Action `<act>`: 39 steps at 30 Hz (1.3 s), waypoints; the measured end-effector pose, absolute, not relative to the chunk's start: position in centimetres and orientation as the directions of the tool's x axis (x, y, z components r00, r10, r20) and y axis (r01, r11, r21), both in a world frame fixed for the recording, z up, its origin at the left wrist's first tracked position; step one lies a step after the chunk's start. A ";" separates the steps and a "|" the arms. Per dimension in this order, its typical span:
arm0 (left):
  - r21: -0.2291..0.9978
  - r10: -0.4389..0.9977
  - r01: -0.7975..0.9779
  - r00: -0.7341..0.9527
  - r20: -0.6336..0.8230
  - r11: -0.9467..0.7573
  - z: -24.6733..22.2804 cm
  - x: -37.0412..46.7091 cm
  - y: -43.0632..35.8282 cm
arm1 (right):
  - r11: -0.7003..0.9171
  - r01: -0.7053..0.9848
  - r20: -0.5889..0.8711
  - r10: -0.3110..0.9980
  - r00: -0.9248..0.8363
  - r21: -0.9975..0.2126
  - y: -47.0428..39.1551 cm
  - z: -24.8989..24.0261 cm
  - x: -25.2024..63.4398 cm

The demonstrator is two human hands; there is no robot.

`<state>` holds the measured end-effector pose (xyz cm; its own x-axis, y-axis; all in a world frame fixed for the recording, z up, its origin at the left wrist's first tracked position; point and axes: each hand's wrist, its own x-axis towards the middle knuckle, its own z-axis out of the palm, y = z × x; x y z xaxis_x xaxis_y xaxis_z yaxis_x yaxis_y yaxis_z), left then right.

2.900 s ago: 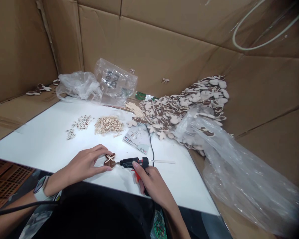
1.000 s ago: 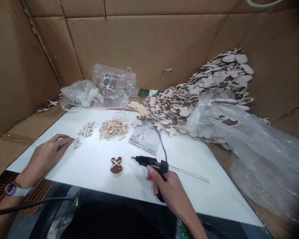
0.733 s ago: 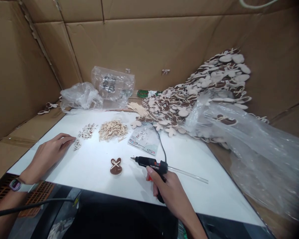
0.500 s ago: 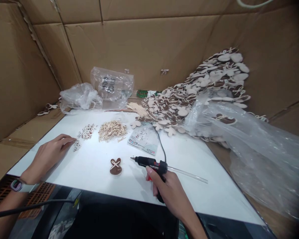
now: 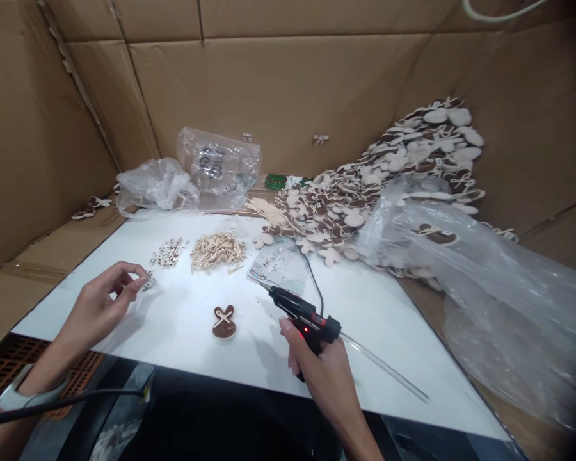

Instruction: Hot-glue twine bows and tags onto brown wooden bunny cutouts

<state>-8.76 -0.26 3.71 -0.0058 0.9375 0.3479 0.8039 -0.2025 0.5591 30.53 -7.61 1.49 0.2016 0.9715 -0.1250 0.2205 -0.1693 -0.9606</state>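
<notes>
Right hand holds the glue gun by its handle; left hand has fingertips close together, any hold indeterminable; rabbit-shaped piece lies between them on the table, presumably light and soft, best gripped by its edges.

On the table, the rabbit shape is placed at lower centre of the frame, between the left hand and the glue gun, which is held in the right hand. Behind it — mid-frame — a pile of strings is flanked by small pieces on the left and a card on the right. At upper right, a heap of shapes is partly covered by a plastic bag.
</notes>
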 end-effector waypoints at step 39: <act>0.943 0.940 0.169 0.242 0.241 -0.285 3.9 4.5 -3.7 | -0.179 -0.111 -0.187 0.980 0.067 -0.978 -7.1 4.8 23.8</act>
<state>4.48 -3.74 3.92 0.2417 0.9399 0.2411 0.1690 -0.2854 0.9434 23.75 -7.07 4.75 0.0675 0.9800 -0.1874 -0.1105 -0.1793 -0.9776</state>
